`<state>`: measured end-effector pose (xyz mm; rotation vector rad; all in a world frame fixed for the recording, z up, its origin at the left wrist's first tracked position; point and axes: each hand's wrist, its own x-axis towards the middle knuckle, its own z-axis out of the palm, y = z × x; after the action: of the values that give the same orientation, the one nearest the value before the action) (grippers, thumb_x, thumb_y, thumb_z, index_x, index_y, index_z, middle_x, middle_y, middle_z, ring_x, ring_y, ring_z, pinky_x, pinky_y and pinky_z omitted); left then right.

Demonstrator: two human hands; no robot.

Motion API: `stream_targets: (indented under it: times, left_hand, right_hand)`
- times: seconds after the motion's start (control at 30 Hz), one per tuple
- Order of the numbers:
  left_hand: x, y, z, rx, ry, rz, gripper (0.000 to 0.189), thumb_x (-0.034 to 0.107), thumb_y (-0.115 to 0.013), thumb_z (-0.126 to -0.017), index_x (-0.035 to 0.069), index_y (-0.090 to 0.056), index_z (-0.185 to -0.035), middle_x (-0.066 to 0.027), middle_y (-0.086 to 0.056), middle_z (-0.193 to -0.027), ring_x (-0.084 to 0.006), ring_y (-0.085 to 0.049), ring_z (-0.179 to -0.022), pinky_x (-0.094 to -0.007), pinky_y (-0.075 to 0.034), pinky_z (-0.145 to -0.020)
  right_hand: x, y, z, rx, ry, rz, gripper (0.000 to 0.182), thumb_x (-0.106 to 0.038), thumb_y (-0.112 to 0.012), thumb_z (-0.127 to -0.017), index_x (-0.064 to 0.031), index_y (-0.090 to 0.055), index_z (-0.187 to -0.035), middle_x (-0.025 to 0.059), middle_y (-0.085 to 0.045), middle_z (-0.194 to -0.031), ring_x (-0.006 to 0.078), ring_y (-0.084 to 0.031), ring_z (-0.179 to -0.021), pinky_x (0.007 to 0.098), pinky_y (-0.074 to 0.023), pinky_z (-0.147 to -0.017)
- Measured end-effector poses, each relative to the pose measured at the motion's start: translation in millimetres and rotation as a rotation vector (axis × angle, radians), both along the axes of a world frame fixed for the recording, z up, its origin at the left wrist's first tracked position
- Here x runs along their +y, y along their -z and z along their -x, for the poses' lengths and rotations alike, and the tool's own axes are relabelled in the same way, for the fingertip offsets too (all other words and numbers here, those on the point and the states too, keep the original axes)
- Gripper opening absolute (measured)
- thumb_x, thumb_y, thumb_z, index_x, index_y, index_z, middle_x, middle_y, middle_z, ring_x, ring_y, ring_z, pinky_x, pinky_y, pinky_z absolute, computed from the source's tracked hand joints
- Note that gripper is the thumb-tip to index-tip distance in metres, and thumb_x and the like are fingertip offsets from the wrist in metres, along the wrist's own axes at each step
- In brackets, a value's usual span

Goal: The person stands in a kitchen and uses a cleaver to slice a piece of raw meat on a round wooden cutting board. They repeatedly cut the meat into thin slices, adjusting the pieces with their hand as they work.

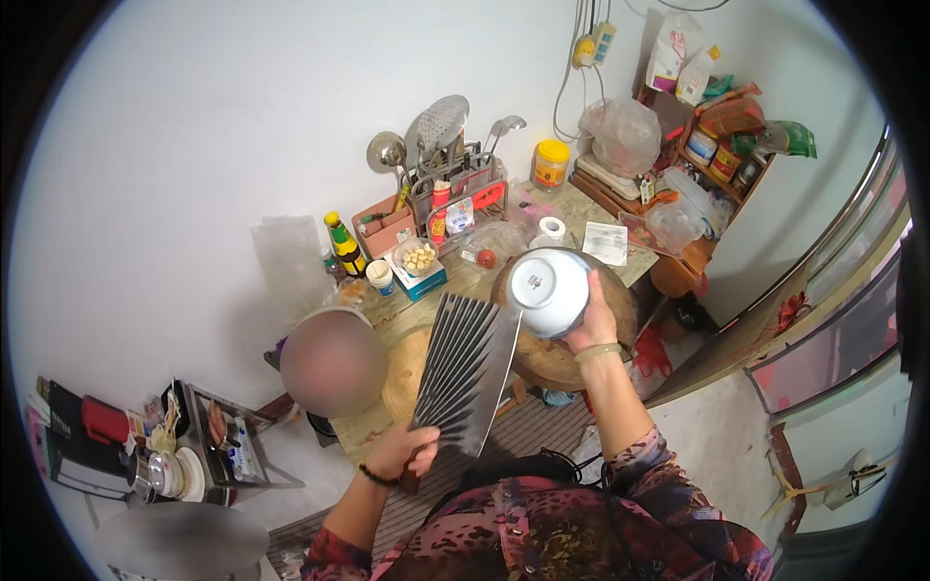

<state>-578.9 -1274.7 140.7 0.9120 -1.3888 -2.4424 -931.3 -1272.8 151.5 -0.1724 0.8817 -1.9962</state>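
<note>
My left hand (401, 452) grips the handle of a wide cleaver (465, 374), whose dark blade has ridges fanning across it. The blade points up and away from me, its bright edge facing right. In my right hand (597, 319) is a pale ceramic bowl (563, 290), tipped so that its foot ring and base mark show. The blade's upper corner appears close to the bowl; I cannot tell whether they touch. Below the bowl lies a thick round wooden chopping board (545, 363). A round woven mat (405, 370) is partly hidden behind the cleaver.
A round container (352, 314) with blurred contents stands at the table's left. Along the wall are a sauce bottle (346, 245), peeled garlic cloves (419, 256), a metal utensil rack (501, 181) and a yellow-lidded jar (551, 167). A wooden shelf (748, 192) holds packages at the right.
</note>
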Motion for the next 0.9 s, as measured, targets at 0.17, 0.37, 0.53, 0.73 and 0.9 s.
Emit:
stream_targets:
  times: [0.17,0.37,0.53,0.73,0.9]
  left_hand:
    - [-38.4,6.7,25.5,0.079,0.082,-0.246,0.043,0.031,-0.047,-0.093,0.013,-0.040,-0.055,0.0006,-0.039,-0.045,-0.0100,-0.040,-0.037,-0.0259,-0.033,-0.037]
    - [-100.1,-92.4,130.2,0.244,-0.466,0.599,0.024,0.026,-0.057,-0.090,0.004,-0.057,-0.081,-0.0041,-0.054,-0.053,-0.0162,-0.051,-0.040,-0.0296,-0.041,-0.039]
    - [-57.8,-93.1,137.9,-0.323,-0.616,1.741,0.045,0.025,-0.064,-0.082,0.015,-0.052,-0.123,-0.0108,-0.064,-0.076,-0.0295,-0.063,-0.066,-0.0379,-0.050,-0.058]
    - [4.4,-5.8,13.4,-0.373,-0.333,1.634,0.053,0.017,-0.068,-0.076,0.012,-0.053,-0.127,-0.0122,-0.060,-0.073,-0.0283,-0.058,-0.061,-0.0372,-0.048,-0.059]
    - [14.0,-12.1,-30.3,-0.094,-0.016,0.150,0.028,0.019,-0.056,-0.088,0.002,-0.055,-0.065,-0.0047,-0.048,-0.050,-0.0172,-0.045,-0.039,-0.0289,-0.037,-0.043]
  right_hand:
    - [10.8,-24.3,-36.2,0.096,0.002,-0.061,0.048,-0.041,-0.051,-0.093,-0.0031,-0.052,-0.123,0.0084,-0.057,-0.122,0.0235,-0.055,-0.109,0.0406,-0.0411,-0.096]
    - [14.8,-22.0,-56.1,0.159,-0.035,-0.101,0.043,-0.038,-0.053,-0.093,-0.0023,-0.054,-0.118,0.0078,-0.060,-0.115,0.0208,-0.056,-0.105,0.0365,-0.0421,-0.095]
    - [-0.6,-64.9,-94.0,-0.016,0.052,-0.132,0.041,-0.035,-0.054,-0.092,-0.0010,-0.055,-0.115,0.0081,-0.062,-0.113,0.0248,-0.060,-0.098,0.0436,-0.0466,-0.088]
    - [-1.5,-51.1,-37.8,-0.099,0.071,-0.051,0.045,-0.041,-0.046,-0.095,-0.0054,-0.052,-0.122,0.0090,-0.058,-0.121,0.0256,-0.056,-0.109,0.0447,-0.0428,-0.095]
    - [7.3,-27.1,-20.6,-0.002,0.068,0.001,0.049,-0.043,-0.048,-0.094,-0.0052,-0.050,-0.125,0.0083,-0.056,-0.125,0.0245,-0.053,-0.113,0.0411,-0.0394,-0.099]
